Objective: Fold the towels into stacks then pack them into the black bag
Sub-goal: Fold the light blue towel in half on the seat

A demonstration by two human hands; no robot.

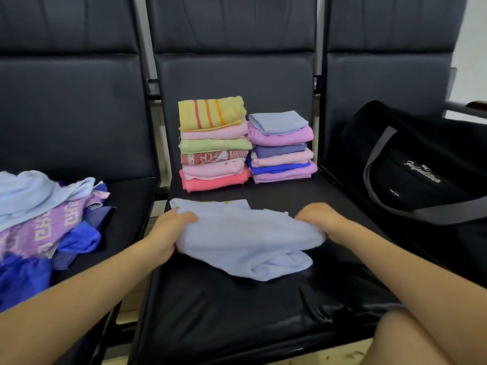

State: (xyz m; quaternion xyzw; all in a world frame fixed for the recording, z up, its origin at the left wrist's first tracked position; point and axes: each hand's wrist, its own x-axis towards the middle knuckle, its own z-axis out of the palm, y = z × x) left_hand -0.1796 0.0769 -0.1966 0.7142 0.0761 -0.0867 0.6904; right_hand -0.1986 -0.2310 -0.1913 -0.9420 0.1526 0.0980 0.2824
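- The folding step is in hand, I'd say: a pale blue towel (247, 238) lies on the middle seat (237, 306) of the bench, near its front half, part-folded and rumpled along its near edge.
- The left hand (168, 233) grips the towel's left end, thumb over the cloth and fingers tucked beneath; the right hand (320, 219) holds the right end, its fingers buried in the fabric, so how tightly they curl I cannot tell.
- At the back of the same seat stand two finished stacks, touching each other: the taller stack (214, 144) topped by a yellow striped towel, and the lower stack (282, 147) to its right topped by a lilac-blue one.
- On the left seat sits a heap of unfolded towels (47, 217), so plenty of folding is left, by my reckoning.
- The black bag (411, 164) waits on the right seat, nothing packed that I can see.
- Next move, I'd guess: square up the edges, fold once more, then set it on the lower stack.
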